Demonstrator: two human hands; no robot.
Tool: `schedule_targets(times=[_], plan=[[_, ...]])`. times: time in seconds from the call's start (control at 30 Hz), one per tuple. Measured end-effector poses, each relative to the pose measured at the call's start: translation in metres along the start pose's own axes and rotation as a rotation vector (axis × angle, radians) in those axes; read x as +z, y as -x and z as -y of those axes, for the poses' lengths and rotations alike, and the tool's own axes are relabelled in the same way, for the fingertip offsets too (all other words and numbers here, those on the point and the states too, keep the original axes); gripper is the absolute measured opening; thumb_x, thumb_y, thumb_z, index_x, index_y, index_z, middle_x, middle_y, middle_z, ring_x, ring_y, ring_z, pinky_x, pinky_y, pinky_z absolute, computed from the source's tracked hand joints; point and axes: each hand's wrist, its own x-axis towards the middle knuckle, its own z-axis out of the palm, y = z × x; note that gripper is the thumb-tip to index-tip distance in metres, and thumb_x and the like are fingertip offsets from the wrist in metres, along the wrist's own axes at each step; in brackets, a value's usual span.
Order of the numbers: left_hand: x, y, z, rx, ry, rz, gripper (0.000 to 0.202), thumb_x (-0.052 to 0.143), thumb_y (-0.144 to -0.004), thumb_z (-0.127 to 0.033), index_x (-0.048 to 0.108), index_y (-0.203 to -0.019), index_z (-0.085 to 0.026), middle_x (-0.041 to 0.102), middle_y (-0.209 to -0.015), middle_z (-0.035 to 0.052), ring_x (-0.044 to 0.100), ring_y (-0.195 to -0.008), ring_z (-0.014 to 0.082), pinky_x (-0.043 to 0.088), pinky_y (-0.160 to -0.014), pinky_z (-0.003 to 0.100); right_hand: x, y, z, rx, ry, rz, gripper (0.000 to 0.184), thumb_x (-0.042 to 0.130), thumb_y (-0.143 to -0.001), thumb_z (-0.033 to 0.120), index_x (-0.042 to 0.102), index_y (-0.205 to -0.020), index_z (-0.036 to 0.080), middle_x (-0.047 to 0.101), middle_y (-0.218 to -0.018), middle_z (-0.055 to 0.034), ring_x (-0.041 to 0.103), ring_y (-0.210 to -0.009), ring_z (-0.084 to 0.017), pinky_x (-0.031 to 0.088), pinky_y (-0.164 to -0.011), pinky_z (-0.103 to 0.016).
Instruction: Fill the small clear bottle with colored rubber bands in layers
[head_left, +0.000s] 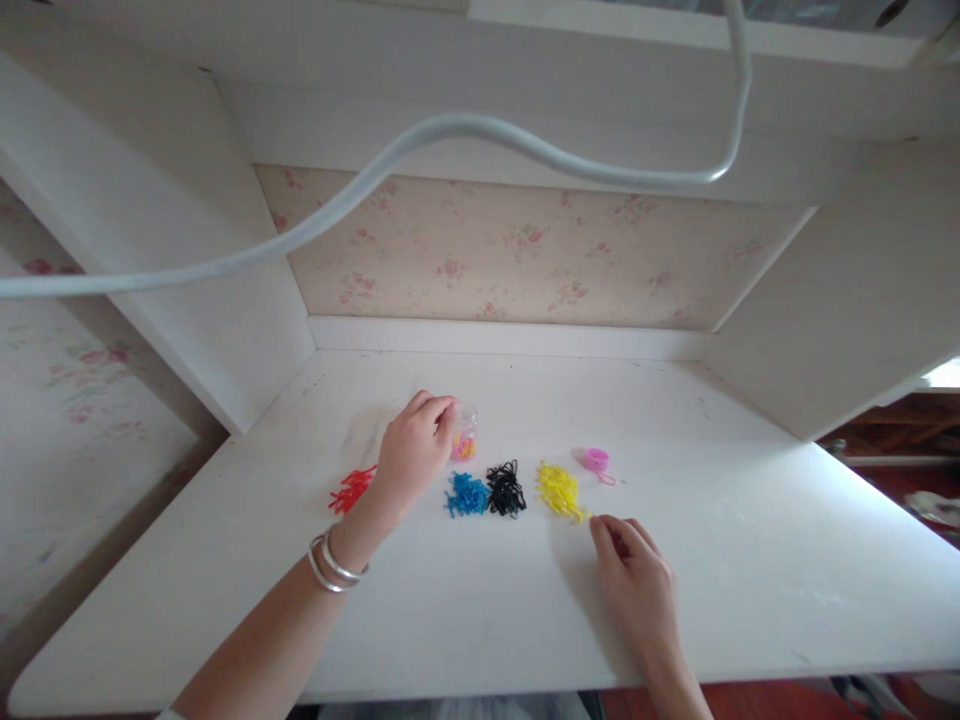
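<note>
A small jar [465, 435] of clear plastic stands on the white desk [480, 620], just behind a pile of blue bands [467, 494]. Pink, yellow and orange bits fill its lower part, while the upper part is see-through. It looks upright, its long axis running up from the desk and its mouth facing upward.

The left hand [416, 445], with two silver bangles [336, 562] at the wrist, has its fingers curled in and their tips at the jar's upper left side; I cannot tell whether they pinch the rim.

The right hand [636, 575] has thumb and fingertips drawn close together at the near end of a heap of yellow bands [559, 488]; whether a band is caught there I cannot tell. That glossy heap stretches slantwise, from far left to near right, toward the fingertips.

Thin black bands [507, 490] lie tangled against the blue pile. Red bands [351, 491] lie partly hidden by the left hand. A pink lid [596, 459] lies beyond the right hand, its small loop pointing toward the near right.
</note>
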Motion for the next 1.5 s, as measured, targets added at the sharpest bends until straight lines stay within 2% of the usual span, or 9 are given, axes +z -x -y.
schedule_targets(times=[0.13, 0.27, 0.4, 0.53, 0.67, 1.0, 1.27, 1.4, 1.5], plan=[[0.003, 0.027, -0.010, 0.016, 0.138, 0.068, 0.029, 0.038, -0.097, -0.032, 0.064, -0.095, -0.020, 0.062, -0.088, 0.0032, 0.058, -0.080, 0.0128, 0.044, -0.074, 0.022, 0.003, -0.007, 0.017, -0.039, -0.193, 0.053, 0.038, 0.049, -0.087, 0.052, 0.067, -0.087, 0.019, 0.064, -0.083, -0.0058, 0.058, -0.073, -0.018, 0.044, -0.065, -0.027], [0.021, 0.056, -0.019, 0.058, 0.194, 0.315, 0.031, 0.036, -0.097, -0.030, 0.065, -0.090, -0.021, 0.064, -0.086, 0.0026, 0.058, -0.080, 0.0133, 0.044, -0.073, 0.023, 0.008, -0.025, 0.059, -0.200, -0.260, 0.068, 0.036, 0.049, -0.088, 0.050, 0.067, -0.086, 0.019, 0.062, -0.080, -0.0047, 0.053, -0.068, -0.016, 0.043, -0.062, -0.027], [0.036, 0.072, -0.020, 0.109, 0.131, 0.528, 0.030, 0.040, -0.095, -0.025, 0.064, -0.078, -0.022, 0.062, -0.076, -0.0009, 0.057, -0.073, 0.0116, 0.040, -0.066, 0.022, 0.018, -0.050, 0.107, -0.330, -0.291, 0.137, 0.033, 0.048, -0.090, 0.047, 0.067, -0.086, 0.020, 0.062, -0.080, -0.0035, 0.053, -0.067, -0.014, 0.042, -0.062, -0.026], [0.038, 0.078, -0.017, 0.135, 0.114, 0.588, 0.029, 0.040, -0.095, -0.026, 0.065, -0.082, -0.023, 0.063, -0.078, -0.0013, 0.058, -0.073, 0.0116, 0.039, -0.066, 0.022, 0.038, -0.071, 0.138, -0.468, -0.284, 0.190, 0.032, 0.045, -0.092, 0.042, 0.067, -0.087, 0.019, 0.061, -0.081, -0.0037, 0.053, -0.068, -0.014, 0.042, -0.064, -0.026], [0.037, 0.080, -0.014, 0.142, 0.103, 0.595, 0.031, 0.038, -0.096, -0.027, 0.065, -0.083, -0.023, 0.064, -0.079, -0.0008, 0.059, -0.074, 0.0121, 0.040, -0.068, 0.023, 0.057, -0.082, 0.155, -0.559, -0.225, 0.241, 0.030, 0.044, -0.092, 0.038, 0.067, -0.087, 0.020, 0.062, -0.080, -0.0036, 0.053, -0.067, -0.013, 0.042, -0.066, -0.026], [0.038, 0.084, -0.011, 0.174, 0.059, 0.563, 0.030, 0.037, -0.096, -0.029, 0.065, -0.085, -0.025, 0.065, -0.081, -0.0012, 0.060, -0.076, 0.0136, 0.041, -0.065, 0.024, 0.071, -0.088, 0.160, -0.609, -0.142, 0.269, 0.026, 0.047, -0.090, 0.032, 0.069, -0.082, 0.020, 0.062, -0.078, -0.0023, 0.055, -0.067, -0.013, 0.042, -0.068, -0.026], [0.037, 0.083, -0.011, 0.174, 0.063, 0.566, 0.029, 0.037, -0.096, -0.029, 0.065, -0.086, -0.024, 0.065, -0.082, -0.0011, 0.061, -0.077, 0.0138, 0.040, -0.066, 0.024, 0.064, -0.088, 0.160, -0.585, -0.142, 0.245, 0.028, 0.045, -0.091, 0.036, 0.069, -0.085, 0.021, 0.063, -0.078, -0.0018, 0.054, -0.067, -0.013, 0.042, -0.068, -0.027], [0.036, 0.082, -0.012, 0.169, 0.060, 0.559, 0.029, 0.038, -0.095, -0.029, 0.064, -0.082, -0.024, 0.065, -0.080, -0.0013, 0.060, -0.073, 0.0132, 0.039, -0.064, 0.024, 0.053, -0.081, 0.144, -0.501, -0.173, 0.212, 0.030, 0.046, -0.091, 0.040, 0.069, -0.086, 0.022, 0.063, -0.079, -0.0008, 0.052, -0.062, -0.012, 0.041, -0.064, -0.026], [0.038, 0.082, -0.013, 0.157, 0.056, 0.549, 0.030, 0.038, -0.095, -0.028, 0.063, -0.080, -0.023, 0.064, -0.080, -0.0017, 0.059, -0.072, 0.0128, 0.039, -0.063, 0.024, 0.043, -0.073, 0.115, -0.419, -0.166, 0.219, 0.032, 0.047, -0.090, 0.044, 0.069, -0.085, 0.021, 0.063, -0.078, -0.0014, 0.051, -0.061, -0.012, 0.041, -0.062, -0.026]])
